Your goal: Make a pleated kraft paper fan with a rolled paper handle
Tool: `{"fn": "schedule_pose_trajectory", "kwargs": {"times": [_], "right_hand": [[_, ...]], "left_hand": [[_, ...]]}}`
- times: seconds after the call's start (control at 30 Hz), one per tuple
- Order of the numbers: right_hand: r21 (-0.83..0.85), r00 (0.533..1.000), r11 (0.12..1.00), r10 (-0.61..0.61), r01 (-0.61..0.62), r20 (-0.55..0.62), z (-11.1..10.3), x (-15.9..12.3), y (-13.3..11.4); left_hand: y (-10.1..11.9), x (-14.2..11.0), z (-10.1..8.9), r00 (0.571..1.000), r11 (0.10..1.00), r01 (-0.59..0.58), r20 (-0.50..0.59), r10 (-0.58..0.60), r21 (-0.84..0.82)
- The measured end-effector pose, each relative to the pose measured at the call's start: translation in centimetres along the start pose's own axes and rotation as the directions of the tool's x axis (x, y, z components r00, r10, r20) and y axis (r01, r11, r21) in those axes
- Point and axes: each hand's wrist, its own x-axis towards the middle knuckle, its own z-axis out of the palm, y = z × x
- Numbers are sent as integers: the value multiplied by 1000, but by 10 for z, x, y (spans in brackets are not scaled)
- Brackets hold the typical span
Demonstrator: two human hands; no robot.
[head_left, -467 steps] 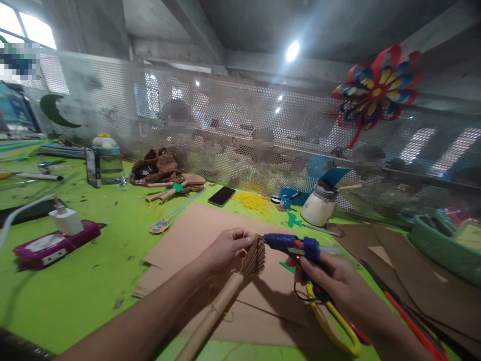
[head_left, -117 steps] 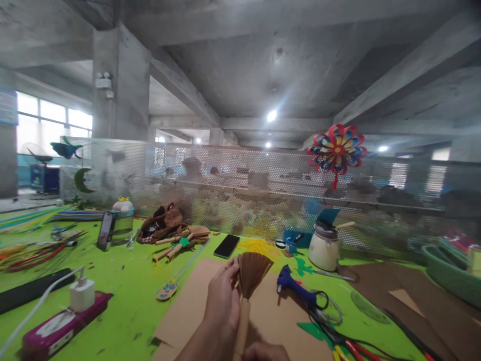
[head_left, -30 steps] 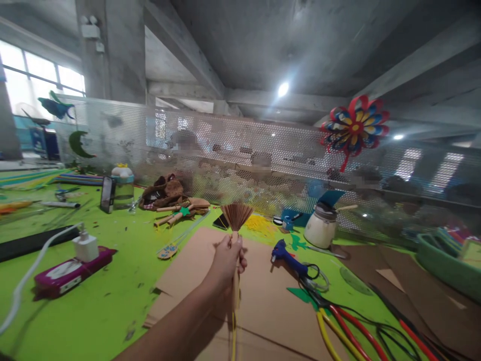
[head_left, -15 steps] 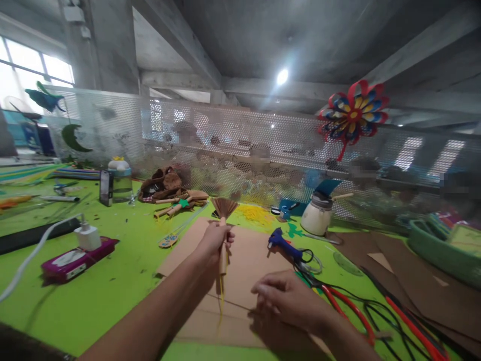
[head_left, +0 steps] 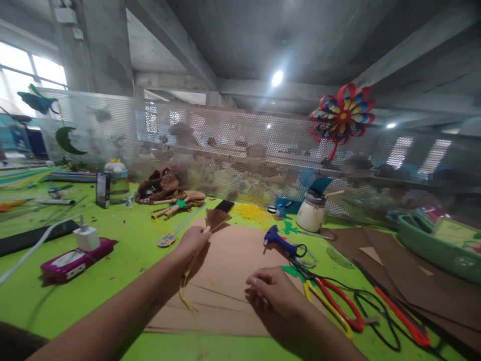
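Note:
My left hand [head_left: 195, 240] is closed around the handle of a small paper broom [head_left: 218, 219]. Its fringed brown fan points away from me, tilted to the right. Yellow string [head_left: 183, 296] trails from the handle's near end over tan cardboard sheets [head_left: 229, 255]. Over the right part of those sheets is my right hand [head_left: 272, 291], its fingers curled in with the thumb near the index tip; whatever may be in them is hidden. A blue glue gun [head_left: 280, 241] lies just beyond it, and red-handled scissors [head_left: 347, 306] lie to its right.
A purple power strip [head_left: 77, 260] with a white plug lies left. Rolled-paper pieces [head_left: 173, 206], yellow shreds [head_left: 251, 214] and a white jar [head_left: 311, 215] stand along the back before a perforated screen [head_left: 240, 150]. A green basket [head_left: 438, 245] is right.
My left hand has shifted left, and the broom has turned from nearly straight to tilted right. Its string has swung left. A dark flat object behind it shows more. My right hand stays over the cardboard.

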Motion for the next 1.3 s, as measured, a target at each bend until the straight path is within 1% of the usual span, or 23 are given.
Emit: {"fn": "schedule_pose_trajectory", "kwargs": {"times": [0.07,0.13,0.2,0.3,0.4,0.57,0.73,0.83,0.93,1.03,1.1,1.13,1.2,1.3], "right_hand": [[-35,1000,999,-8,8,-6,3,-2,-4],[-73,1000,997,-17,17,-6,5,-4,-7],[-116,1000,993,-28,28,0,7,-6,-11],[-186,999,981,-49,51,12,7,-8,-12],[-239,996,967,-88,88,11,5,-8,-7],[-322,988,934,-156,154,19,1,-5,2],[-410,977,889,-208,207,41,-3,-5,1],[-450,969,861,-243,237,45,-5,-5,1],[-481,961,837,-272,261,50,-5,-5,3],[-499,955,821,-290,278,55,-5,-4,3],[-505,954,816,-296,281,51,-4,-5,3],[-510,953,813,-300,281,46,-3,-5,2],[-521,950,807,-311,278,25,-3,-5,2],[-532,944,801,-331,275,-11,-2,-6,2]], "left_hand": [[-1,8,-2,999,977,-42,-21,48,208],[-2,16,-2,995,912,-76,-30,96,403],[-4,20,-2,990,831,-102,-24,138,547],[-8,20,0,983,717,-137,7,181,684],[-12,19,1,976,632,-161,29,214,758],[-10,16,3,958,543,-204,51,283,814],[-7,12,3,930,506,-274,90,357,818],[-7,11,3,924,519,-295,102,369,802],[-3,11,2,929,558,-276,67,365,783],[6,8,-4,933,591,-243,18,360,769],[15,2,-10,927,592,-259,24,374,763],[19,-2,-14,920,586,-284,44,389,759],[24,-13,-21,897,561,-367,123,425,742],[26,-32,-28,850,533,-507,291,439,678]]}}
